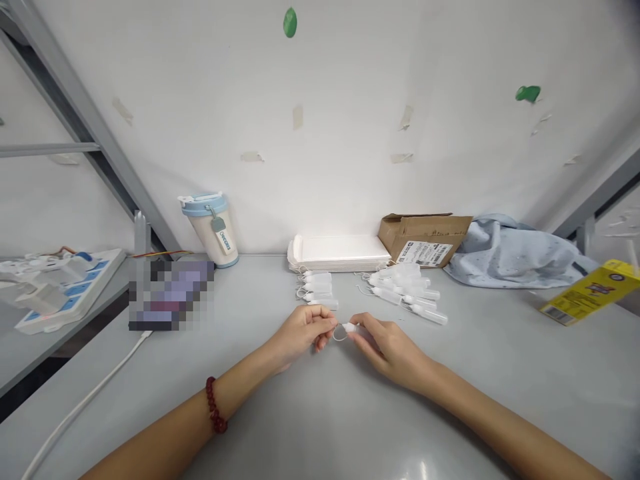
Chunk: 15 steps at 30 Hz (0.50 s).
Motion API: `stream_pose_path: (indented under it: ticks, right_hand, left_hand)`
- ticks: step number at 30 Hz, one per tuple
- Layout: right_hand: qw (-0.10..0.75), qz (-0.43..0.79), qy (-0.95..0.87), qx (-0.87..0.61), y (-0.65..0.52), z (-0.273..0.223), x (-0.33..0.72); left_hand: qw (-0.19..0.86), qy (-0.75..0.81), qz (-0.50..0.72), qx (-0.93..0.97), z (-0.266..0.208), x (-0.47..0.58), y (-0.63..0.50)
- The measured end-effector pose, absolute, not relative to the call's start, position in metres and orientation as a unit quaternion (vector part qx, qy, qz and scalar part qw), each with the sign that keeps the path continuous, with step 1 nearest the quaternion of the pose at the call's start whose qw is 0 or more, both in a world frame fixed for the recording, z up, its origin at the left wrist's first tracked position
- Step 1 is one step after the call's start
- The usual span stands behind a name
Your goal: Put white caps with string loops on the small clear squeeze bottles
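Observation:
My right hand [393, 348] is closed around a small translucent plastic bottle [352, 327] with a white cap, mostly hidden by the fingers. A thin white loop [340, 337] comes off its cap end. My left hand [305, 333] pinches that loop between thumb and forefinger, just left of the cap. Beyond my left hand lies a column of similar small bottles [320, 288], side by side with their loops to the left. A looser pile of bottles [405, 283] lies beyond my right hand, several of them overlapping.
Behind the bottles are a stack of white trays [340, 250], an open cardboard box [425, 233] and a pale blue cloth [515, 250]. A yellow box [593, 291] stands right. Left are a tumbler [213, 230], a pixelated device [173, 297] with a white cable [90, 400] and a power strip [75, 300].

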State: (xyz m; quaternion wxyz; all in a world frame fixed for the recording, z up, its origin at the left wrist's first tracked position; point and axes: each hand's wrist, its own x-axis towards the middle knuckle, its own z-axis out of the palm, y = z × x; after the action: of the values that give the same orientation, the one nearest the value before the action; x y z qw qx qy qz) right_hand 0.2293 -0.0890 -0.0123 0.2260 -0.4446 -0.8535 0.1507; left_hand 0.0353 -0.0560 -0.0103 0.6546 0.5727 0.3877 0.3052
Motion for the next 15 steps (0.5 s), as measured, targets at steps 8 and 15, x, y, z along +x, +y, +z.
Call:
stream_pose_path:
  ticks: [8,15]
  right_hand:
    - [0.203,0.183,-0.847,-0.456,-0.0913,-0.0129,0.2293]
    - [0.193,0.192,-0.845,-0.460,-0.0920,-0.0123,0.2274]
  left_hand:
    - [0.628,0.398,0.282,0.607,-0.0060,0.0361,-0.0597]
    - [0.612,0.390,0.272,0.632,-0.0097,0.0368,-0.0597]
